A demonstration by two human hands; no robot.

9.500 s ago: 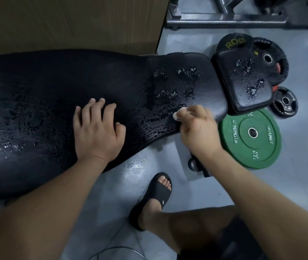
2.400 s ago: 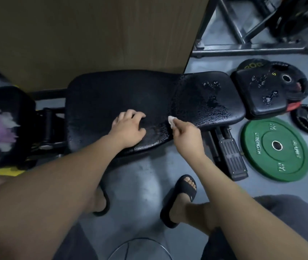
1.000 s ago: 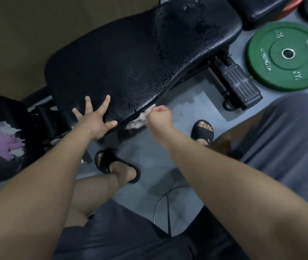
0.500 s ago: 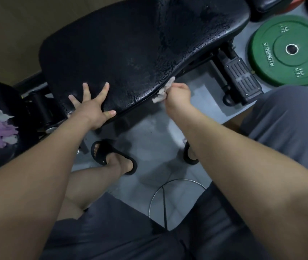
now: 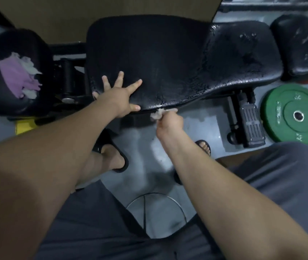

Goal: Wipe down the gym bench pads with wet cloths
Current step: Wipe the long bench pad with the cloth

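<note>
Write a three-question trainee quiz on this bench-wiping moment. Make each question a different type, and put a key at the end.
1. True or false: the left hand rests on the bench pad with its fingers spread.
2. Where does the right hand hold the cloth against that pad? A) at its near edge. B) at its far edge. C) in the middle of its top.
3. What colour is the weight plate that lies flat on the floor with its centre hole showing?

Key: 1 true; 2 A; 3 green.
</note>
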